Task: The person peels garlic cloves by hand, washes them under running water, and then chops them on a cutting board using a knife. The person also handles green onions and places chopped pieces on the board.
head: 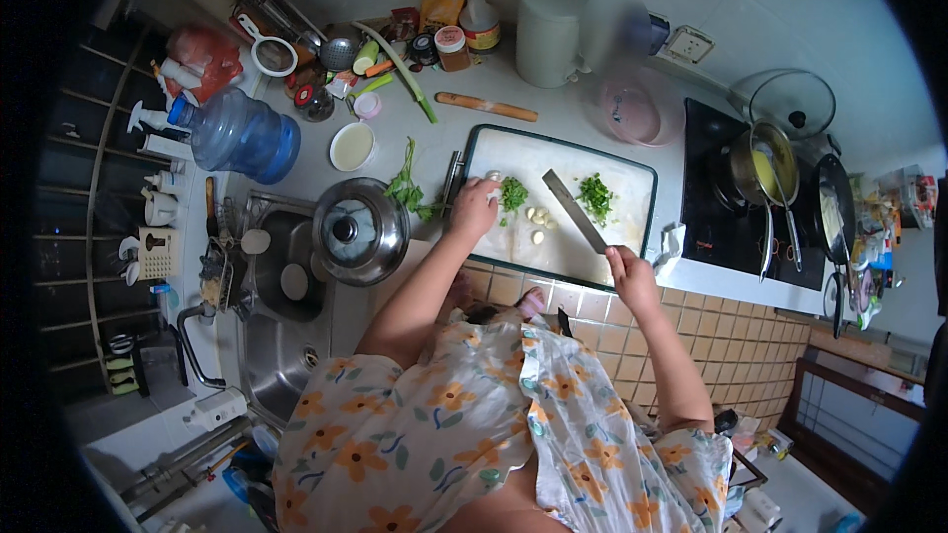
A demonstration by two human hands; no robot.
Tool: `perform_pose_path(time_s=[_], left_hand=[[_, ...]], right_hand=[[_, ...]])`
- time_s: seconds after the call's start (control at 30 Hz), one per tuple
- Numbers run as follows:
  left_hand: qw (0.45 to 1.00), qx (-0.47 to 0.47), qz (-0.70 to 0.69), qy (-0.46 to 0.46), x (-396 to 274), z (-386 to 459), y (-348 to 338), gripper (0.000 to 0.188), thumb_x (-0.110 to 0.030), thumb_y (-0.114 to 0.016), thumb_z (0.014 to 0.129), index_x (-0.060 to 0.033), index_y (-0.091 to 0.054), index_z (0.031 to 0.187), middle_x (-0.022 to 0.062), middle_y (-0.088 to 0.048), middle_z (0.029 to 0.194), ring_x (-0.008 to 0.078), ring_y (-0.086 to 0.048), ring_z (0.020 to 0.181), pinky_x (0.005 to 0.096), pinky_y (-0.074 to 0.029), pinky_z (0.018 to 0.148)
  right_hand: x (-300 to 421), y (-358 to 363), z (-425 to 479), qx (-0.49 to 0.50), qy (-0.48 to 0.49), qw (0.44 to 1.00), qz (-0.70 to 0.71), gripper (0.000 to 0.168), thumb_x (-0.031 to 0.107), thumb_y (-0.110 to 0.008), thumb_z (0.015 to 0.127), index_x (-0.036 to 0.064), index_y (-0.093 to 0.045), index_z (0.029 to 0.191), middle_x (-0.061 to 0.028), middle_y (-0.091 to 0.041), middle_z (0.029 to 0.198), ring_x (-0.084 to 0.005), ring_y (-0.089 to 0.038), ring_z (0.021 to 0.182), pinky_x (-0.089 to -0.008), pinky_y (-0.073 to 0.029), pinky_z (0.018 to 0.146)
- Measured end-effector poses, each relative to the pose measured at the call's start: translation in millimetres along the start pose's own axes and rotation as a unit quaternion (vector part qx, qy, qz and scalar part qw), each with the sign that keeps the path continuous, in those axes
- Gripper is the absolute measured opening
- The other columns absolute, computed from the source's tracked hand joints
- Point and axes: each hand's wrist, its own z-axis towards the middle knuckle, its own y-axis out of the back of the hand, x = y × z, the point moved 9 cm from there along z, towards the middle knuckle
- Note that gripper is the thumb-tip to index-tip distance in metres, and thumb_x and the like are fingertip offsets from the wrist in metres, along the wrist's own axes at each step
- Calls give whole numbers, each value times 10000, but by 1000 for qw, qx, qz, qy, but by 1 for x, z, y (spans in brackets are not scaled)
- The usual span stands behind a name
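Note:
My right hand [631,277] grips the handle of a kitchen knife [575,211], whose broad blade points up and left across the white cutting board [511,152]. At the board's left side, my left hand [476,206] has its fingers around a small pale piece of garlic [493,175], partly hidden by the fingers. Chopped cilantro [512,194] forms a little heap just right of that hand. Several peeled garlic cloves [538,237] lie between this heap and the blade. Beyond the blade is a pile of chopped green onion [595,198].
A lidded steel pot [361,231] and cilantro sprigs [404,189] are left of the board, beside the sink [278,363]. Behind it lies a wooden rolling pin [486,106]. On the cooktop [703,229] at right stand a saucepan [755,163] and a frying pan [833,196].

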Motion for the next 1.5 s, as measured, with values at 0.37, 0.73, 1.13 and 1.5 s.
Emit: perform_pose_path(time_s=[0.37,0.73,1.13,1.5], left_hand=[[977,188,89,-49,17,45,-8,247,-81,-651,773,-100,-652,1019,137,-572,1037,331,-578,1000,408,-484,876],[971,146,186,-44,-38,-30,10,849,-105,-754,687,-112,-335,1425,175,-386,1291,372,-451,1168,426,-419,998],[956,257,144,7,-40,18,-45,461,45,-658,710,-37,-489,1131,225,-440,1187,408,-570,1021,451,-491,885],[977,210,-21,-12,-37,66,-135,324,-60,-731,655,-40,-590,946,160,-638,913,341,-609,936,401,-494,837]], right_hand=[[89,-6,56,188,308,910,-205,443,538,-517,900,142,-716,900,-135,-635,675,-346,-620,640,-430,-495,599],[26,22,92,142,78,987,3,467,449,-532,956,11,-679,884,-123,-604,617,-230,-569,578,-338,-471,611],[-77,37,2,28,-178,956,234,459,430,-515,974,32,-606,765,5,-479,524,-74,-392,378,-245,-312,361],[-108,31,-46,-50,-222,905,361,434,434,-503,977,47,-592,802,8,-455,515,-66,-379,368,-239,-295,336]])
